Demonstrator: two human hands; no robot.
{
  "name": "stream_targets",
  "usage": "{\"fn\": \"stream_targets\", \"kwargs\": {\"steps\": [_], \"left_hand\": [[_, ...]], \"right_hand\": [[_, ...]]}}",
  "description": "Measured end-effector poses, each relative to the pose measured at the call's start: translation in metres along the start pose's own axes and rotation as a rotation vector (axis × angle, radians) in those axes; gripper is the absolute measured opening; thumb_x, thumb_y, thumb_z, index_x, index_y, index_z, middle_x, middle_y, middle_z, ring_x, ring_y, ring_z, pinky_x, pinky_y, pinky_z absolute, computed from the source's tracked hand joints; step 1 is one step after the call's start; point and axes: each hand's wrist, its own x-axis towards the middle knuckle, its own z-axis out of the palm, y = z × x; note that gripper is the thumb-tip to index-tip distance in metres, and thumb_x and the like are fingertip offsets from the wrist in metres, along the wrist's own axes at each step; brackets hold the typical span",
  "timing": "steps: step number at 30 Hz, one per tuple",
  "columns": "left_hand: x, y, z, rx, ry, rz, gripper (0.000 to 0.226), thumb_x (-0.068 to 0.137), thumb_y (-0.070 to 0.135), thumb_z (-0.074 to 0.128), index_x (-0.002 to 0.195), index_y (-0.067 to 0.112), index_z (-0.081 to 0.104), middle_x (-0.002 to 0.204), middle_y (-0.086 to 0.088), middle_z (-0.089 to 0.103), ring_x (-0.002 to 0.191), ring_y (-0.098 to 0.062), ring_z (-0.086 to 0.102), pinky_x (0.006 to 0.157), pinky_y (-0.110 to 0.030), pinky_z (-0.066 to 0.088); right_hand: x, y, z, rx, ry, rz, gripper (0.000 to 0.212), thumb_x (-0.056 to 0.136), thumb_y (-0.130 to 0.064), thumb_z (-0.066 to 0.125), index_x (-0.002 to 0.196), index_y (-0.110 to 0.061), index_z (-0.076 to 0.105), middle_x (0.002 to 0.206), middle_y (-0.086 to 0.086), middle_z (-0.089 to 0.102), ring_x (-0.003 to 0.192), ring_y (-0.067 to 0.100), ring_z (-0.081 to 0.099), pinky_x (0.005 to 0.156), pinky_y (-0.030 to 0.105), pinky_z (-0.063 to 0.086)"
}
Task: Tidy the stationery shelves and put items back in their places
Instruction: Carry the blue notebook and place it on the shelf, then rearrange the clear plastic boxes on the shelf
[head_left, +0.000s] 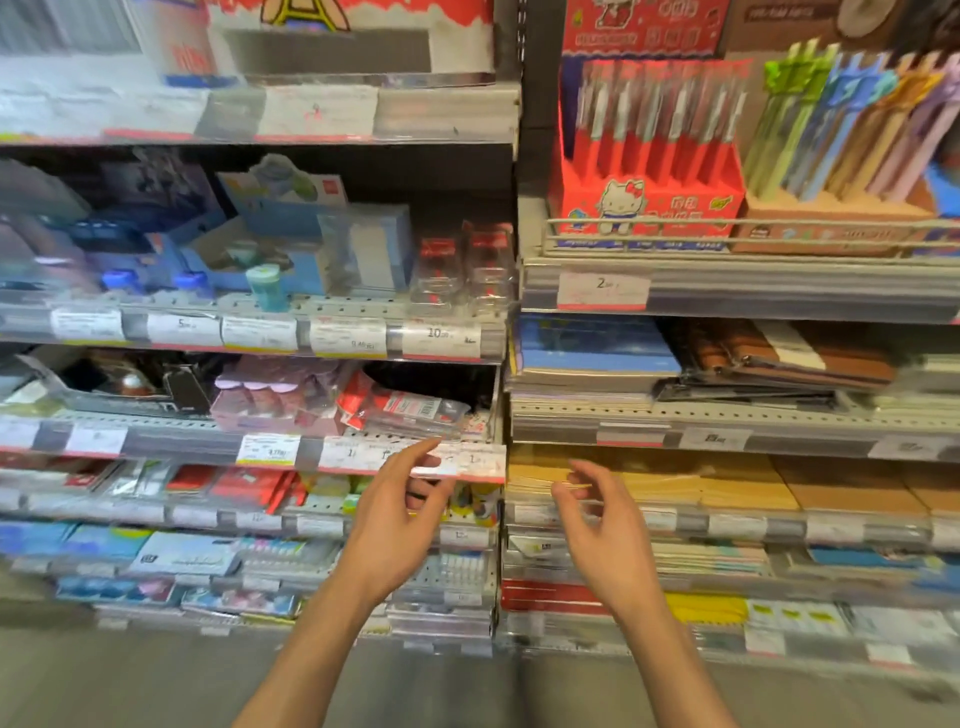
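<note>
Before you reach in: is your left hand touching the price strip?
Cannot tell. In the head view the left hand has its forefinger tip overlapping the price strip, but motion blur and the single angle hide whether it makes contact or hangs in front.

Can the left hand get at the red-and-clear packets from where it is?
Probably yes. The left hand is empty, its fingertips at the price strip just below the red-and-clear packets, which lie at the shelf's front edge with nothing in front.
</note>
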Motion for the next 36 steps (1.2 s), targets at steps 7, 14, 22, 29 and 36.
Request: {"fn": "stream_targets", "kwargs": {"steps": [7, 14, 22, 29, 36], "left_hand": [[0.014, -0.067, -0.063, -0.103, -0.059, -0.054, 0.035, 0.092, 0.034, 0.063, 0.125, 0.041, 0.054, 0.106, 0.016, 0.065, 0.091, -0.002, 0.063, 0.082, -0.035, 0.055], [0.042, -0.103, -0.128, -0.134, -0.077, 0.0, 0.03, 0.092, 0.029, 0.065, 0.121, 0.036, 0.057, 0.102, 0.012, 0.067, 0.084, -0.003, 0.064, 0.074, -0.015, 0.051], [0.067, -0.106, -0.15, -0.007, -0.114, 0.081, 0.03, 0.094, 0.032, 0.058, 0.124, 0.035, 0.056, 0.104, 0.022, 0.062, 0.086, 0.001, 0.061, 0.078, -0.025, 0.054], [0.106, -0.1, -0.138, 0.424, -0.134, 0.482, 0.029, 0.095, 0.029, 0.056, 0.123, 0.023, 0.059, 0.114, 0.012, 0.057, 0.109, -0.009, 0.051, 0.092, -0.021, 0.04], [0.138, -0.106, -0.11, 0.669, -0.164, 0.617, 0.039, 0.089, 0.04, 0.053, 0.124, 0.025, 0.06, 0.125, 0.008, 0.059, 0.112, -0.016, 0.052, 0.092, -0.031, 0.038]], "right_hand": [[-0.034, -0.033, 0.072, -0.031, 0.064, 0.137, 0.025, 0.095, -0.039, 0.06, 0.119, -0.031, 0.059, 0.111, -0.019, 0.062, 0.099, -0.001, 0.06, 0.091, 0.036, 0.054], [-0.039, -0.072, 0.128, -0.082, 0.129, 0.163, 0.029, 0.093, -0.045, 0.06, 0.119, -0.033, 0.06, 0.114, -0.014, 0.065, 0.104, 0.007, 0.062, 0.09, 0.035, 0.054], [-0.008, -0.101, 0.134, -0.133, 0.107, 0.076, 0.023, 0.094, -0.039, 0.061, 0.116, -0.032, 0.06, 0.111, -0.016, 0.062, 0.093, -0.004, 0.062, 0.076, 0.02, 0.051], [0.043, -0.097, 0.117, -0.37, -0.019, -0.111, 0.029, 0.096, -0.038, 0.058, 0.122, -0.027, 0.061, 0.113, -0.017, 0.056, 0.102, 0.0, 0.056, 0.083, 0.016, 0.041], [0.1, -0.089, 0.13, -0.581, -0.217, -0.256, 0.044, 0.092, -0.038, 0.06, 0.134, -0.023, 0.055, 0.131, -0.006, 0.057, 0.127, 0.012, 0.047, 0.105, 0.023, 0.034]]}}
